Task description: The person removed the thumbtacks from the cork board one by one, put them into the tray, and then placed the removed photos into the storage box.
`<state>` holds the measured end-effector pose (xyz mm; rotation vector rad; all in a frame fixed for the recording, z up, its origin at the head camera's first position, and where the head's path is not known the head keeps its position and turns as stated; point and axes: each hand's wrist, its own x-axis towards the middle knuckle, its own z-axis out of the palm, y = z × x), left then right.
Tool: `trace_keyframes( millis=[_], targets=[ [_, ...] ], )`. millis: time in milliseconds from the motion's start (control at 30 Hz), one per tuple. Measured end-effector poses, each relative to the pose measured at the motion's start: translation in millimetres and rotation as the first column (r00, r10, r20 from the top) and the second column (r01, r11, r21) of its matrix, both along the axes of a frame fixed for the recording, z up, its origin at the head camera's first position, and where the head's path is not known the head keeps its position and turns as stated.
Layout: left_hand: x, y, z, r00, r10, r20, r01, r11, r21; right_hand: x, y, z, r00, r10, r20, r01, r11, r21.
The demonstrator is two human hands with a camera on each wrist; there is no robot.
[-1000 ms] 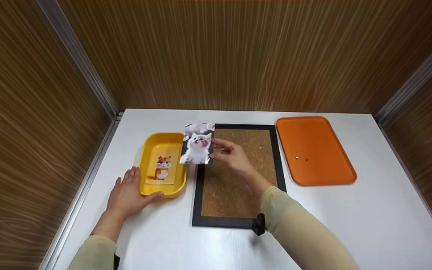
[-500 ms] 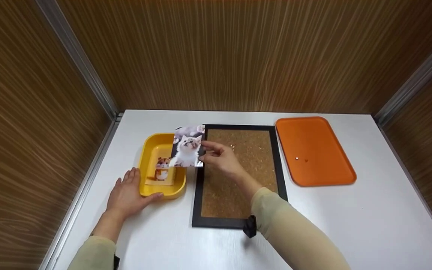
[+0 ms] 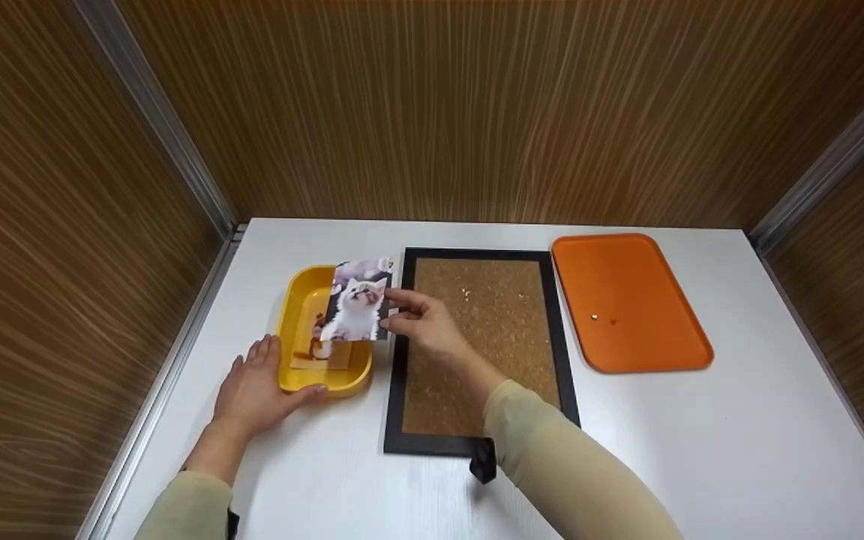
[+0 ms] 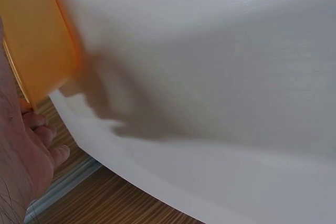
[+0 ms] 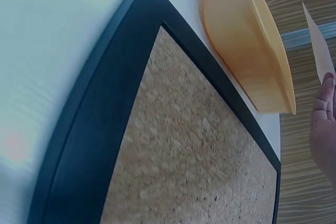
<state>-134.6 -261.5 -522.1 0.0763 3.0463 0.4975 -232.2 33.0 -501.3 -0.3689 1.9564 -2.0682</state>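
My right hand [image 3: 428, 324] pinches a kitten photo [image 3: 357, 300] by its right edge, between thumb and fingers. The photo hangs over the right part of a yellow tray [image 3: 289, 311], and from the right wrist view its thin side [image 5: 317, 43] stands clear above the tray. Inside the tray lies a card with a cartoon hamster [image 3: 319, 349], its upper right covered by the photo. Against the tray's near left corner rests my left hand [image 3: 252, 390], its fingers along the left side and its thumb along the front edge.
A black-framed cork board [image 3: 477, 352] lies right of the yellow tray, with small shiny bits [image 3: 466, 295] near its top. Farther right is an orange tray [image 3: 638, 289] holding two tiny items, one a shiny bit [image 3: 594, 317]. Wood-patterned walls [image 3: 432, 112] enclose the white table.
My right hand has carried the kitten photo left and slightly nearer, from the cork board's edge to over the yellow tray, covering part of the hamster card. My left hand has stayed put.
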Motion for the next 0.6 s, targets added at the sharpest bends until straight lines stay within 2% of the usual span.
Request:
trace_keyframes(
  millis=[167,300,600],
  targets=[
    [0.4,-0.4,-1.4,1.0,0.006,0.02,-0.006,1.0,0.011,3.0,-6.8,-2.8,1.0,0.01,0.004,-0.01,1.0,0.024],
    [-0.1,0.5,-2.6,1.0,0.004,0.011,-0.004,1.0,0.019,6.6,-10.4,-2.3,1.0,0.014,0.001,-0.014,0.999,0.042],
    [0.0,0.1,-2.1,1.0,0.009,0.026,-0.01,1.0,0.026,8.5,-22.6,-3.5,0.999,0.014,0.043,-0.016,0.999,0.031]
  ],
)
